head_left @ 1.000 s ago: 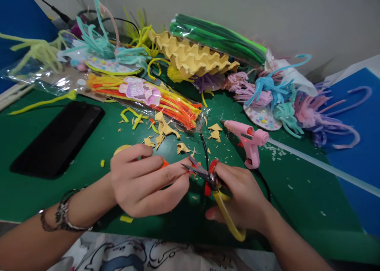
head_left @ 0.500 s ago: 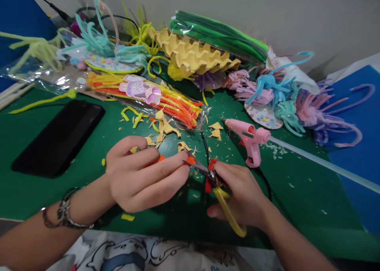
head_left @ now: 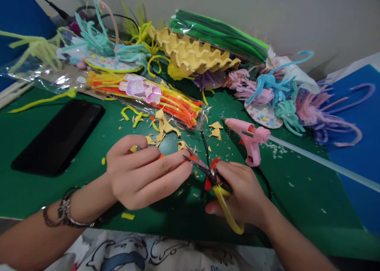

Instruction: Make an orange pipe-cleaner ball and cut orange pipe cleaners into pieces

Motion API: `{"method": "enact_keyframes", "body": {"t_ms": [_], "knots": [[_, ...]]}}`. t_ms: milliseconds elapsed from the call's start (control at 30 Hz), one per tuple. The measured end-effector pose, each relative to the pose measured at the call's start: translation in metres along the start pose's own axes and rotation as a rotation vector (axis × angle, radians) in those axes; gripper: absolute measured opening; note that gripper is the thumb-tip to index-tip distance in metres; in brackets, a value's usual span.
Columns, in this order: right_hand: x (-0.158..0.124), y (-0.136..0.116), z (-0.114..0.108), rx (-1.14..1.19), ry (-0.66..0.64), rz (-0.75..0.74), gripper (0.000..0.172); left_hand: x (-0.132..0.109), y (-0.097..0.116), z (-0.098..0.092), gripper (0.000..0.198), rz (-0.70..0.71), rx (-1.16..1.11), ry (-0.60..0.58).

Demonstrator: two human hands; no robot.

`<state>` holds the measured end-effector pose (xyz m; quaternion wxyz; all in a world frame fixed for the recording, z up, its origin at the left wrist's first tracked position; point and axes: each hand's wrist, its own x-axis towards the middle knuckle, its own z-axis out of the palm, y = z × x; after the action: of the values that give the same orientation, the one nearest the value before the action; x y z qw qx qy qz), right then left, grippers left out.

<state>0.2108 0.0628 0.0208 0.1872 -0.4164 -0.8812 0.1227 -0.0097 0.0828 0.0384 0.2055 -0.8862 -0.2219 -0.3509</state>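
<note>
My left hand (head_left: 148, 172) is closed, its fingertips pinching a short orange pipe cleaner (head_left: 194, 157) that is mostly hidden behind the fingers. In my right hand (head_left: 240, 187) is a pair of scissors (head_left: 218, 186) with yellow and red handles. The blades are parted and point left, around the orange piece, close to my left fingertips. Under and beyond the hands lie torn scraps of tan egg carton (head_left: 164, 126) and yellow pipe cleaner offcuts (head_left: 138, 118).
A pink glue gun (head_left: 247, 136) with a long glue stick lies right of the hands. A black phone (head_left: 57, 138) rests at left. Bagged orange and yellow pipe cleaners (head_left: 142, 94), an egg carton (head_left: 192, 53), bagged green pipe cleaners (head_left: 219, 35) and pastel bundles (head_left: 270, 86) line the back.
The scissors and my right hand have shifted very slightly, with the blades still about the orange pipe cleaner. My left fingertips have edged a little to the right.
</note>
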Motion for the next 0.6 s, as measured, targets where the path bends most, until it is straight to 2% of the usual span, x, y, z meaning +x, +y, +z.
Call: {"method": "enact_keyframes", "body": {"t_ms": [467, 600], "knots": [[0.001, 0.0006, 0.0015, 0.074, 0.014, -0.012, 0.052, 0.0008, 0.0015, -0.0043, 0.018, -0.014, 0.001, 0.025], [0.0004, 0.0012, 0.0017, 0.085, 0.014, -0.012, 0.052, 0.0001, 0.0013, -0.0056, 0.017, -0.032, -0.001, -0.002]]}}
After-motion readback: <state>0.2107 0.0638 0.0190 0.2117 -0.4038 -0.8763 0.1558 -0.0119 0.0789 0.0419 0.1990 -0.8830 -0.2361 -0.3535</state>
